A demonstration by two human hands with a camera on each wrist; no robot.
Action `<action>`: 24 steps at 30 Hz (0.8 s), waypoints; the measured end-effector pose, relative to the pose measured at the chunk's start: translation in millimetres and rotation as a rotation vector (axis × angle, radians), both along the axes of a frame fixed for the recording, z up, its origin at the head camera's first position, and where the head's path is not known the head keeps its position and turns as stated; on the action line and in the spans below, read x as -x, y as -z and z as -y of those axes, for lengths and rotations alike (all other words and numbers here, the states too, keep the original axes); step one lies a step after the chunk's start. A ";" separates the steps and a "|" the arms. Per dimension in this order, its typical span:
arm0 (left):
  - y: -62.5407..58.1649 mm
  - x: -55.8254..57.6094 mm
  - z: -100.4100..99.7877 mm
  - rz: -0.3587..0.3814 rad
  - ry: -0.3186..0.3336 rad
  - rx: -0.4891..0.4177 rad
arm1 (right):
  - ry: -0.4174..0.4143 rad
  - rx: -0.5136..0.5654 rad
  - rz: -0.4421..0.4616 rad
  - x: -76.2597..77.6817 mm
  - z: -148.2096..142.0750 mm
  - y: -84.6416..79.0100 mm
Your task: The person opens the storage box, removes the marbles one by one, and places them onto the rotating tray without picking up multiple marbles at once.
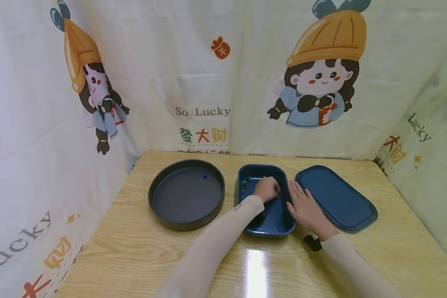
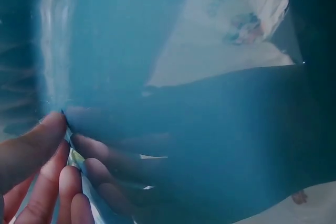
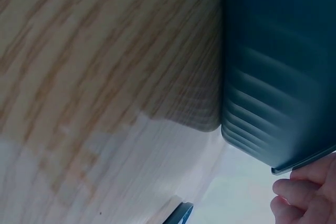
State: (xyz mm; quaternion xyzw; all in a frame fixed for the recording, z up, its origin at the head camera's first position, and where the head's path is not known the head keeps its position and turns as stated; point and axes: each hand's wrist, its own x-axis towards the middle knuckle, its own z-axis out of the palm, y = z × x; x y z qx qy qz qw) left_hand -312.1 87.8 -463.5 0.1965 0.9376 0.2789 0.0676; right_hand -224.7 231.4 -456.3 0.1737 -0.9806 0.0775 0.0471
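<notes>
My left hand [image 1: 267, 189] is down inside a deep blue rectangular box [image 1: 269, 229], near its right inner wall. In the left wrist view, the thumb and fingertips [image 2: 50, 129] come together at the glossy floor, which mirrors them. A small glass marble [image 2: 77, 157] with a yellowish glint shows partly between them; the fingers cover the rest. Several coloured marbles [image 1: 243, 186] lie along the box's left inner wall. My right hand [image 1: 308, 210] rests with straight fingers against the right rim of the box, its fingers [image 3: 302, 192] showing at the rim in the right wrist view.
Left of the box stands a round dark grey pan [image 1: 164, 219] with one blue marble [image 1: 205, 176] in it. A flat blue lid [image 1: 337, 194] lies right of the box. All stand on a wooden table [image 1: 134, 248]; a printed curtain [image 1: 253, 82] hangs behind.
</notes>
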 end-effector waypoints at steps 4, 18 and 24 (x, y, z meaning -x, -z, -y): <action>4.4 1.6 -1.3 -0.010 0.002 -0.009 | -0.001 0.002 0.007 0.1 -0.1 0.2; -0.6 -0.1 3.9 0.015 -0.015 -0.136 | -0.005 0.010 0.002 0.7 1.2 1.5; -11.7 2.0 3.3 -0.035 0.007 -0.149 | -0.003 0.008 0.006 0.4 0.8 1.1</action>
